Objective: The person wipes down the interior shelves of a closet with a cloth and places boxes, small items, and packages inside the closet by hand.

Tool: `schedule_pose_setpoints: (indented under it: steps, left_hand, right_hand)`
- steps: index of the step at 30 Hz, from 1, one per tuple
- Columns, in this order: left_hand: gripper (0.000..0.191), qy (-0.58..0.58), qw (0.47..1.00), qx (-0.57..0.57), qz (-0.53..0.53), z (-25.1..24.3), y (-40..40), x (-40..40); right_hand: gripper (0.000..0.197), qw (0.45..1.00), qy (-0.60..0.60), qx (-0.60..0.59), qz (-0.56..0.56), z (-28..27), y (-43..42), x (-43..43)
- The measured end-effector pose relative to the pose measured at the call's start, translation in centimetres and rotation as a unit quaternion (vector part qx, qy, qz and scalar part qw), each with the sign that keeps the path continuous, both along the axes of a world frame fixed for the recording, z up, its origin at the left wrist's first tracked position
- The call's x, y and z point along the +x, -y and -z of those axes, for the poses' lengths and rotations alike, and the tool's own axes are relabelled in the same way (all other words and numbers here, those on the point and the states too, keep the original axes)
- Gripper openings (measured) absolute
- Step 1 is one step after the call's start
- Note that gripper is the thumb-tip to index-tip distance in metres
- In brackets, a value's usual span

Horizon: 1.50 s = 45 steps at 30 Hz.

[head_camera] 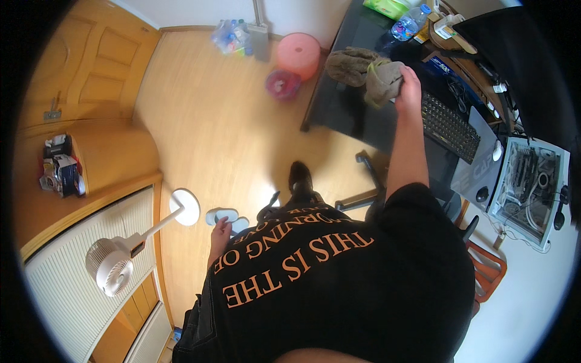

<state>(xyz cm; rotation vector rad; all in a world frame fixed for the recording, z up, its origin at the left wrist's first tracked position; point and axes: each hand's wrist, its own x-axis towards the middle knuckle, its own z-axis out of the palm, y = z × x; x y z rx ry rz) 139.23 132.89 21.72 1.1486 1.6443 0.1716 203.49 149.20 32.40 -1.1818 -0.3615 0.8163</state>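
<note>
My right hand (410, 88) reaches over the dark desk (338, 106) and grips a bunched grey-brown cloth (384, 81) with a yellow-green edge. Against that cloth, on its left, is a darker brown, fluffy folded cloth (349, 66) at the desk's far left part. A black keyboard (449, 125) lies to the right of my right wrist, on a grey desk mat (476, 170). My left hand (221, 230) hangs low at my left side, above light blue slippers (240, 223) on the floor, with nothing seen in it.
A water bottle (410, 22), a tissue pack (388, 7) and a monitor (522, 59) stand at the desk's back. An open computer case (529, 186) is at right. Left are a pedestal fan (111, 265) and cabinet (118, 159); pink stool (298, 52) and bin (282, 85) stand beyond.
</note>
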Motion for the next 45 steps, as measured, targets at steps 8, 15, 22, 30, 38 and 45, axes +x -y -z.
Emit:
schedule_pose_setpoints:
  steps: [8, 15, 22, 30, 38, 45]
  left_hand:
    - [0.035, -0.025, 0.995, 0.025, -0.095, 3.3, 8.7, -8.8]
    - [0.035, 0.101, 0.963, 0.100, -0.227, 6.6, 21.7, -15.1]
    - [0.034, 0.063, 0.927, 0.199, -0.313, 0.6, 29.4, -24.1]
    - [0.049, 0.211, 0.826, 0.250, -0.459, -4.6, 28.4, -33.5]
    - [0.052, 0.428, 0.566, 0.261, -0.654, -6.5, 28.8, -43.0]
    - [0.046, 0.504, 0.356, 0.363, -0.699, -11.2, 30.3, -48.3]
  right_hand:
    - [0.017, 0.934, 0.302, -0.102, -0.162, -4.7, -2.1, -10.5]
    - [0.014, 0.882, 0.283, -0.030, -0.376, -7.5, 1.0, -34.5]
    - [0.012, 0.776, 0.213, -0.005, -0.594, -4.9, 8.6, -60.6]
    - [0.010, 0.555, 0.150, 0.077, -0.814, -6.0, 20.2, -86.6]
    - [0.007, 0.414, -0.041, 0.024, -0.909, -4.0, 24.7, -102.2]
    - [0.004, 0.289, -0.031, 0.033, -0.956, -5.0, 25.9, -112.4]
